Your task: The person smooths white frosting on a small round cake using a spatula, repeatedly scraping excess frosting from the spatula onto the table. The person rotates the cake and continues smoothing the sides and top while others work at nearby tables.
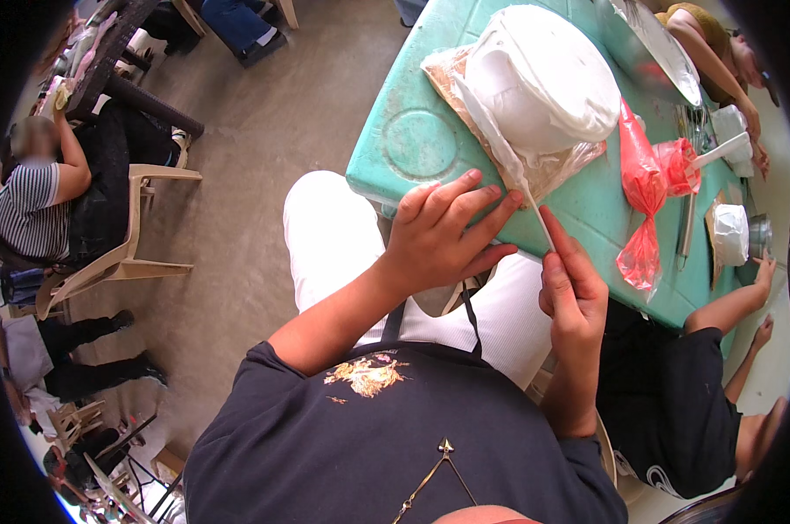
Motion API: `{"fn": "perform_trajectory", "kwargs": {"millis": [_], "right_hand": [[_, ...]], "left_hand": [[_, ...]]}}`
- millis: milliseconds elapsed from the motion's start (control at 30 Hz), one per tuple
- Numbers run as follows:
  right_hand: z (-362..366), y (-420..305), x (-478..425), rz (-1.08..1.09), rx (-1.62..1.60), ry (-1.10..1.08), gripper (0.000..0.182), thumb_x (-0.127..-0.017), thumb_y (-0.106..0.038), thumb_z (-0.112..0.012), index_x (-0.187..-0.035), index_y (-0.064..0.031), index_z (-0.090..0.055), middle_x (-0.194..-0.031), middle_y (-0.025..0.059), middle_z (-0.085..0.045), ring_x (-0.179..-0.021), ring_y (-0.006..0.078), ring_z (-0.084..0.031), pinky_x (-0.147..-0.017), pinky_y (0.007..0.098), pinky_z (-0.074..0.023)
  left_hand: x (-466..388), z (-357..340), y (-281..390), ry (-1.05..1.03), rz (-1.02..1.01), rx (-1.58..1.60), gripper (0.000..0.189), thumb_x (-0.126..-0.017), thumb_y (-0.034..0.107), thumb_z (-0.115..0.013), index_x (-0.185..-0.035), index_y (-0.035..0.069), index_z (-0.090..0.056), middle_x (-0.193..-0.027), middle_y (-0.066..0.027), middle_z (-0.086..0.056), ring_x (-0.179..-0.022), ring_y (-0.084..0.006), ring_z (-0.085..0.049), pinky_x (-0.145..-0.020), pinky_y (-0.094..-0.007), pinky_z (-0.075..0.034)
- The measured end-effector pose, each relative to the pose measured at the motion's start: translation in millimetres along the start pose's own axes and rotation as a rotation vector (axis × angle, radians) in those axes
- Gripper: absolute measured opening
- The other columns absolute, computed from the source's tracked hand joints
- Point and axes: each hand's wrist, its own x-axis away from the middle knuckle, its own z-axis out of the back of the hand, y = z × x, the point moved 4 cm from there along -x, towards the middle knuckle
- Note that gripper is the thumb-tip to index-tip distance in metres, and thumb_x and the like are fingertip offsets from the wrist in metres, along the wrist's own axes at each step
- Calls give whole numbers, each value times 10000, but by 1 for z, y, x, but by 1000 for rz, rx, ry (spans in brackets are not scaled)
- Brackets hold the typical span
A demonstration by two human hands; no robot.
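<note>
A round cake [539, 78] covered in white icing stands on a plastic-wrapped board [457, 78] at the table corner. My right hand [575, 288] grips the thin handle of a white spatula [499, 141]. Its icing-smeared blade lies alongside the cake's near left side, over the board. My left hand [440, 236] is palm down with its fingers spread, holding nothing. One of its fingertips is beside the spatula handle at the board's near corner; whether they touch I cannot tell.
On the green plastic table [421, 144] lies a piping bag of pink icing [640, 177], beside a pink-smeared cup [680, 167] with a white utensil. A whisk [689, 216], a metal bowl [650, 52] and a smaller white-iced cake [729, 234] are farther right. People sit nearby.
</note>
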Motion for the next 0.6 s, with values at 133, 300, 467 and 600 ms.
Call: {"fn": "perform_trajectory", "kwargs": {"millis": [133, 300, 467, 600], "right_hand": [[4, -2, 0, -52, -120, 12, 387, -982, -59, -501, -1366, -21, -534, -797, -61, -444, -598, 5, -320, -525, 168, -247], [16, -9, 1, -8, -165, 17, 435, -1004, -129, -491, -1416, 4, -453, -716, -77, -395, -500, -23, -257, -449, 155, -176], [28, -21, 8, 99, -112, 105, 442, -1002, -133, -494, -1417, 13, -447, -733, -70, -425, -511, -20, -265, -458, 140, -189], [28, -26, 15, 81, -67, 111, 411, -972, -78, -517, -1375, 1, -511, -769, -67, -431, -580, -3, -319, -504, 158, -217]], "left_hand": [[0, -1, 0, 1, 0, -10, 464, -847, 551, -614, -1197, 255, -686, -1104, 56, -597, -1112, -133, -551, -943, -334, -329], [-1, 0, 0, -9, -4, -8, 465, -851, 547, -611, -1203, 251, -684, -1097, 51, -598, -1103, -135, -554, -943, -332, -330], [-2, 1, 0, -18, -3, -3, 462, -850, 536, -616, -1201, 244, -685, -1091, 46, -598, -1098, -140, -558, -942, -335, -331], [-3, 2, 0, -13, 0, 8, 456, -846, 527, -626, -1195, 239, -687, -1089, 48, -600, -1096, -140, -560, -943, -337, -331]]}}
